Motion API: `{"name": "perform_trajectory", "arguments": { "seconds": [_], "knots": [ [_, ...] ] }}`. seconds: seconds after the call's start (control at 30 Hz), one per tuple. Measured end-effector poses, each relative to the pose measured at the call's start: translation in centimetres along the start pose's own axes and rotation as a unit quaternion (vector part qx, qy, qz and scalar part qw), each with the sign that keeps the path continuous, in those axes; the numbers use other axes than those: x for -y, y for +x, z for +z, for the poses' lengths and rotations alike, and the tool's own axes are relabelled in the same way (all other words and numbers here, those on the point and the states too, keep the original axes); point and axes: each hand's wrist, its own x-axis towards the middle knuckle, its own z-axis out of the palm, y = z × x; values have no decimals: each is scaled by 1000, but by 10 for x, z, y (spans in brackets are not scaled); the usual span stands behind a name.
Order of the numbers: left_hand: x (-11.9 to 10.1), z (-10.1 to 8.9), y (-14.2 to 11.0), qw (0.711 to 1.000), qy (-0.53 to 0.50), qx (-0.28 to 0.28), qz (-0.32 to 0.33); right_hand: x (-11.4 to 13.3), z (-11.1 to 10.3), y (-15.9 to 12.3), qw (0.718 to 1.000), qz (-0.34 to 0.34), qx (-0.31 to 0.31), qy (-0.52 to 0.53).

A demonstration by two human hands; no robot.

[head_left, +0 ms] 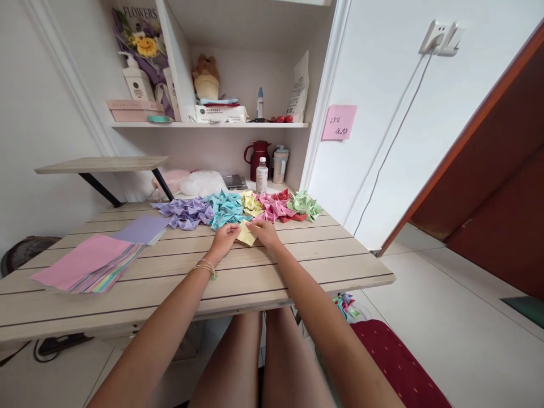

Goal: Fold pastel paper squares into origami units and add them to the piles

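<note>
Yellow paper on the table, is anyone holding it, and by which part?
Yes. Both hands pinch the yellow paper as it lies on the table: the left hand at its left edge, the right hand at its upper right edge.

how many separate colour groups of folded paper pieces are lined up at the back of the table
6, left to right: purple pile, blue pile, yellow pile, pink pile, red pile, green pile. They overlap, so more may be hidden.
</note>
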Motion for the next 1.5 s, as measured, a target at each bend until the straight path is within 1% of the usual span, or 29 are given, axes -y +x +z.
{"name": "perform_trajectory", "arguments": {
  "seconds": [0.07,0.13,0.27,0.43,0.57,0.67,0.77,0.87,0.97,1.13,1.27,1.37,1.5],
  "knots": [
    [-1,0,0,1000,-11,-21,-6,0,0,0,998,20,-11,54],
    [-1,0,0,1000,-12,-29,-1,1,0,0,996,32,-22,82],
    [1,-1,1,1000,0,-11,2,2,-1,0,997,18,-37,70],
    [-1,-1,-2,1000,-7,23,-5,-2,0,1,999,-21,-1,40],
    [-5,-2,-4,1000,-19,17,-7,-5,0,0,999,-40,8,30],
    [-9,-1,-5,999,-31,9,-22,-2,1,-2,998,-45,9,52],
    [-11,-1,-6,999,-33,8,-31,1,1,-2,997,-37,-8,72],
    [-10,-1,-6,999,-28,20,-32,3,1,-2,996,-33,-31,71],
    [-8,-1,-5,999,-18,27,-28,2,0,-1,997,-33,-33,58],
    [-5,-1,-4,1000,0,21,-14,-4,1,1,999,-25,-14,45],
    [-5,-1,-3,1000,3,19,-9,-9,2,2,999,-27,-26,34],
    [-2,-1,-2,999,23,23,-2,-9,2,2,998,-50,-33,-16],
    [4,-1,0,995,80,55,33,-3,2,-1,990,-94,3,-107]
  ]
}}
